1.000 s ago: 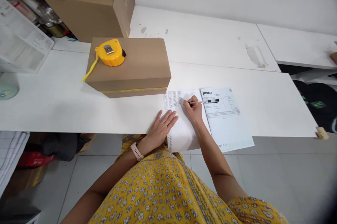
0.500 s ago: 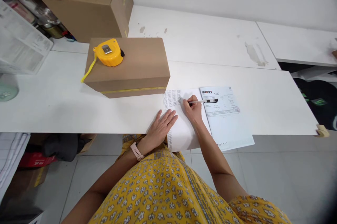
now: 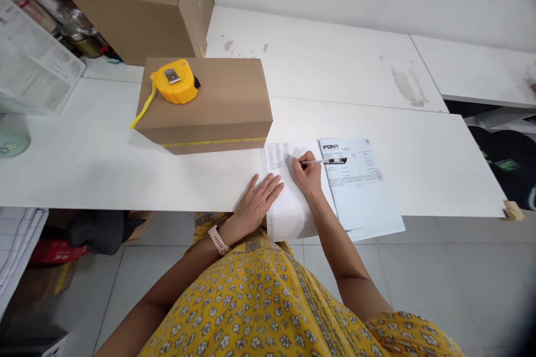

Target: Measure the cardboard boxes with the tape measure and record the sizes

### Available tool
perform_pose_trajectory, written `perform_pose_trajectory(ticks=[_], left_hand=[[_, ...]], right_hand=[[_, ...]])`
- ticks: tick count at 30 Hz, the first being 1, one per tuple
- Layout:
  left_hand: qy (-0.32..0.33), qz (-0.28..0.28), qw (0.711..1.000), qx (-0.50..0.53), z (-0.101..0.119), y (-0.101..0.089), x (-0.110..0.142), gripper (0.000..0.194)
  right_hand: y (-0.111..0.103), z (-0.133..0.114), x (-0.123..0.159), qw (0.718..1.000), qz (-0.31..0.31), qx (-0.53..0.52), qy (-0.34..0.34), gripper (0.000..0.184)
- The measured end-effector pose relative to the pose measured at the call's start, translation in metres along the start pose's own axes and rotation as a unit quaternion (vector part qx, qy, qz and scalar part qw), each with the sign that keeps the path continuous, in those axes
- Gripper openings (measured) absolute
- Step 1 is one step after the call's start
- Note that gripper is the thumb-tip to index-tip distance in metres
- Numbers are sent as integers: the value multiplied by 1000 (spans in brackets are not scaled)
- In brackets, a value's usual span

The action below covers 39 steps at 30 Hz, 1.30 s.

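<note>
My right hand (image 3: pixel 309 174) is closed around a pen (image 3: pixel 330 161), its writing end low over a white sheet of paper (image 3: pixel 293 209). Columns of small dark writing run along the sheet's top and left side. My left hand (image 3: pixel 256 200) lies flat with fingers stretched, partly on the sheet's left edge and partly on the table. Beside the sheet, on the right, a printed PONY form (image 3: pixel 364 200) overhangs the table's front edge. A brown cardboard box (image 3: pixel 226 94) stands just behind the sheet, to the left. On top of it rests a yellow tape measure (image 3: pixel 178 82).
More cardboard boxes (image 3: pixel 138 16) are stacked at the back left. A printed white carton (image 3: pixel 33 61) and a pale green object (image 3: pixel 12 144) stand at the left of the white table (image 3: pixel 96 172). Dark caps (image 3: pixel 506 150) lie beyond its right end.
The view has shifted very slightly. My right hand with the pen has barely moved along the sheet, and my left hand stays in place.
</note>
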<state>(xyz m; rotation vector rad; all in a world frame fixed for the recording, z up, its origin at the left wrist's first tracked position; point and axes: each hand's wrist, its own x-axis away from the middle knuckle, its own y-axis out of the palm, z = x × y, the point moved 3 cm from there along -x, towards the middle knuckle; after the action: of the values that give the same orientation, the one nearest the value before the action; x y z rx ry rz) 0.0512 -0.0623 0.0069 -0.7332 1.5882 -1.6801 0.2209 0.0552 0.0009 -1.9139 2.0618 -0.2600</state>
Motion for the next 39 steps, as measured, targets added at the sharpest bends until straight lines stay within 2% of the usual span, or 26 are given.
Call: perform_pose_trajectory(ticks=[12,20,39], left_hand=[[-1,-3,1000,-5,0,0,0,71],[-1,4,1000,-1,0,3,0,70],[-6,1,1000,8,0,2,1,76]], right_hand=[[0,0,1,1000,-12,-19,13,27],[-1,2,0,1000,-2,-9,-3,27],[-1,0,1,1000,5,2,16,26]])
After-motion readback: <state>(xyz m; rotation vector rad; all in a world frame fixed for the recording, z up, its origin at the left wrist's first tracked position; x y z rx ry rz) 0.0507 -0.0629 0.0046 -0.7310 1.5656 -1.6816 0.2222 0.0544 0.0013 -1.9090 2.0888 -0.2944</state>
